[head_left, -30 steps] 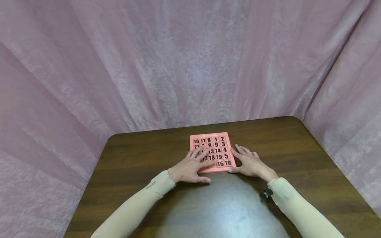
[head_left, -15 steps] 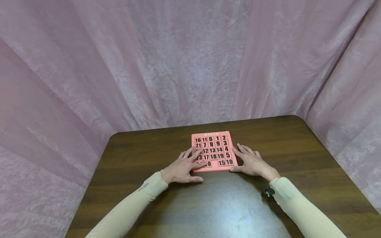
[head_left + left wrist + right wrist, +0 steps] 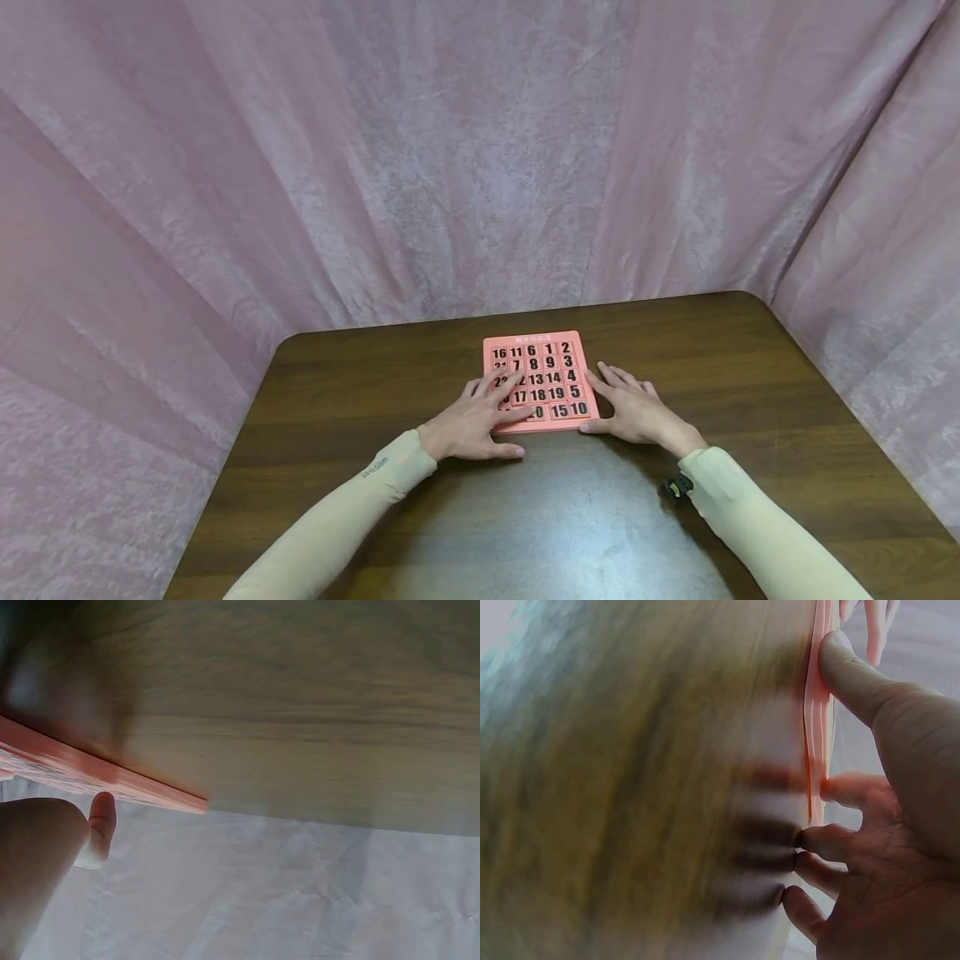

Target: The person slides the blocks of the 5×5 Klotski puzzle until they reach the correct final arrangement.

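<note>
1. The left hand has its fingers spread wide and grips nothing. The index fingertip is on or just above tile 20, in the row nearest the tabletop's near edge; the thumb stands clear of the board on that near side.
2. The right hand has its thumb against the board's near side and its index fingertip against the right side, thumb and index bracketing that corner; the other fingers lie apart from the board, to its right.
3. The pink number board lies flat between the hands. The left hand is nearer the tiles, reaching over them from the left. The board looks almost square at this slant, so I cannot tell its longer axis.
4. Its frame holds the numbered tiles in rows, 16, 11, 6, 1, 2 along the far one. Fingers hide part of the left columns.
5. The board sits near the tabletop's far edge, well apart from both rounded far corners.
6. A pink curtain hangs beyond that edge.
</note>
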The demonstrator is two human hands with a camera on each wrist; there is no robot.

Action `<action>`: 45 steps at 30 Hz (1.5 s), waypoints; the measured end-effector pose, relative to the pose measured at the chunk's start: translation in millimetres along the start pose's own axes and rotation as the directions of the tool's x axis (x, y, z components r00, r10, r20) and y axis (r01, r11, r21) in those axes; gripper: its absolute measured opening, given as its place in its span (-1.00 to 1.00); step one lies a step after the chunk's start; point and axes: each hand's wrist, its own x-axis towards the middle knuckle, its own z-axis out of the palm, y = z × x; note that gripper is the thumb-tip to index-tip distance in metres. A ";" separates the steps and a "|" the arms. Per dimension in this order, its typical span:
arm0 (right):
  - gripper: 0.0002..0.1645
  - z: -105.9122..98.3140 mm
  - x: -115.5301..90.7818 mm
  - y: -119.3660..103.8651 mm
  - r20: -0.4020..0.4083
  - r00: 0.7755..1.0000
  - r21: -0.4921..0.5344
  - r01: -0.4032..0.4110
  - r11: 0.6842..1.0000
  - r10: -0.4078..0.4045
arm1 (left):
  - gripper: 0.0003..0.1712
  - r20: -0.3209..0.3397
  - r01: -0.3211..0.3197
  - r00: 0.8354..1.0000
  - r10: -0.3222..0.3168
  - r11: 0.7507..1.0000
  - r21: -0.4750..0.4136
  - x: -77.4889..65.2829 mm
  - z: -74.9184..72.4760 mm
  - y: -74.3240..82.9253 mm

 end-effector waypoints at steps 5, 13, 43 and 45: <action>0.21 0.2 0.3 0.1 0.001 1.000 0.000 0.000 1.000 0.000 | -0.09 0.006 -0.007 1.000 0.007 1.000 0.017 5.1 0.5 4.6; 0.23 -0.2 2.3 0.7 0.006 1.000 -0.003 -0.013 1.000 0.013 | 0.01 0.000 -0.011 1.000 0.011 1.000 0.014 -2.6 -0.3 0.6; 0.22 -0.3 0.9 0.1 0.006 1.000 0.001 -0.002 1.000 0.002 | -0.06 -0.031 0.032 0.999 -0.034 0.998 -0.054 -21.4 6.2 -12.1; 0.22 0.6 1.2 -0.2 0.006 1.000 0.002 -0.003 1.000 0.003 | -0.06 -0.031 0.036 0.999 -0.038 0.998 -0.060 -19.6 6.7 -10.4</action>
